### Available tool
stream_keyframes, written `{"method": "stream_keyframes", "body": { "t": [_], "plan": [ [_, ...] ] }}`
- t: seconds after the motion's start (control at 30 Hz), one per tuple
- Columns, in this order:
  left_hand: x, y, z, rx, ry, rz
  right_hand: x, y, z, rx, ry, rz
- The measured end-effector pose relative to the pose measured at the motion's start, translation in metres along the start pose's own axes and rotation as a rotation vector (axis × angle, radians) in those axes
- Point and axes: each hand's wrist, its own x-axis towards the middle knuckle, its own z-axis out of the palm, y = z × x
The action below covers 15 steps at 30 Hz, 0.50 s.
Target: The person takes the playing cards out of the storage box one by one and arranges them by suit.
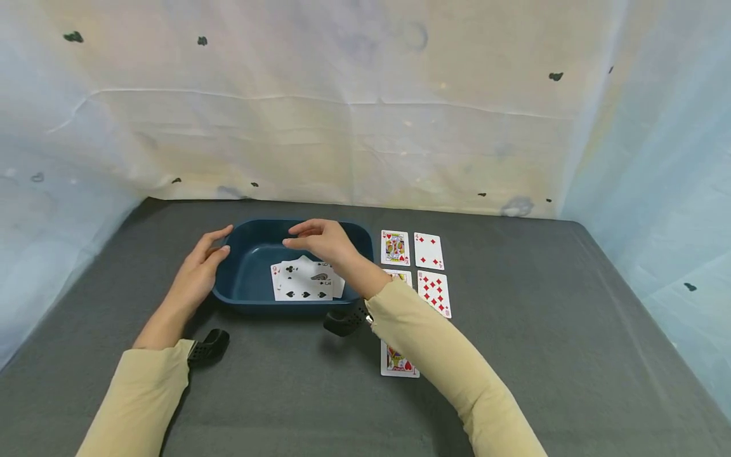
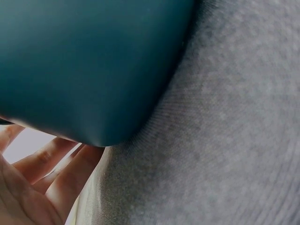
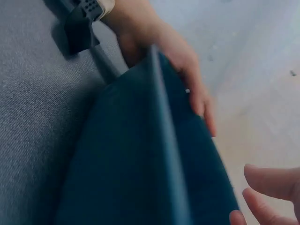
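Note:
A dark blue plastic bin (image 1: pixel 257 308) stands on the grey table. Playing cards (image 1: pixel 302 285) lie overlapping face up inside it, black spades and clubs showing on them. My left hand (image 1: pixel 197 270) rests against the bin's left end, its fairly straight fingers (image 2: pixel 70 180) touching the outside wall. Above the bin hovers my right hand (image 1: pixel 328 241), fingers spread loosely and nothing between them. To the bin's right lie a king of hearts (image 1: pixel 395 247), a diamond card (image 1: pixel 428 251) and a ten of diamonds (image 1: pixel 435 295). The right forearm partly hides a court card (image 1: pixel 402 276).
Another red court card (image 1: pixel 398 362) lies nearer the front, partly under the right sleeve's outline. A black wrist camera (image 1: pixel 208 348) is strapped to the left wrist, another (image 1: pixel 345 319) to the right. Pale cloth (image 1: pixel 354 127) hangs behind the table (image 1: pixel 548 330) and at its sides.

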Motion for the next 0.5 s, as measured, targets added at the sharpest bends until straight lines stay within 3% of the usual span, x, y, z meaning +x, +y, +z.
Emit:
{"method": "stream_keyframes", "body": {
  "t": [0.2,0.5],
  "plan": [
    [0.0,0.0,0.001,-0.003,0.001,-0.001,0.013,0.004,0.016,-0.033,-0.019,0.067],
    [0.0,0.001,0.001,-0.014,0.006,0.0,0.024,0.013,0.023,-0.145,-0.049,0.128]
  ]
}}
